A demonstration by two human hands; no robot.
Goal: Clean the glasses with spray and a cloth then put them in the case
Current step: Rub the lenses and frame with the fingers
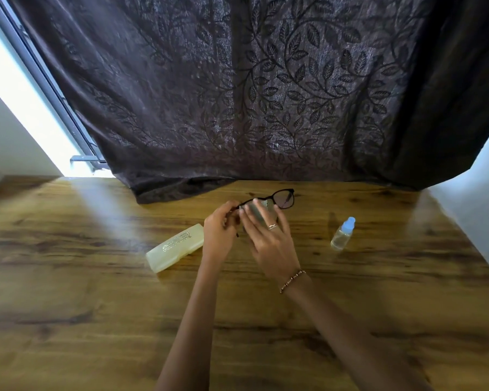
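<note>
Black-framed glasses (283, 197) are held above the wooden table (96, 277) near its far edge. My left hand (220, 232) pinches the frame at its left end. My right hand (268, 238) holds a small grey cloth (261, 208) against the left lens, with its fingers laid fairly straight over the cloth; the thumb is hidden. The right lens shows uncovered. A pale translucent glasses case (175, 247) lies shut on the table left of my hands. A small clear spray bottle (342, 234) with a blue cap stands to the right.
A dark leaf-patterned curtain (266, 94) hangs behind the table, its hem lying on the far edge. A bright window strip (26, 108) shows at the left. White walls flank both sides of the table.
</note>
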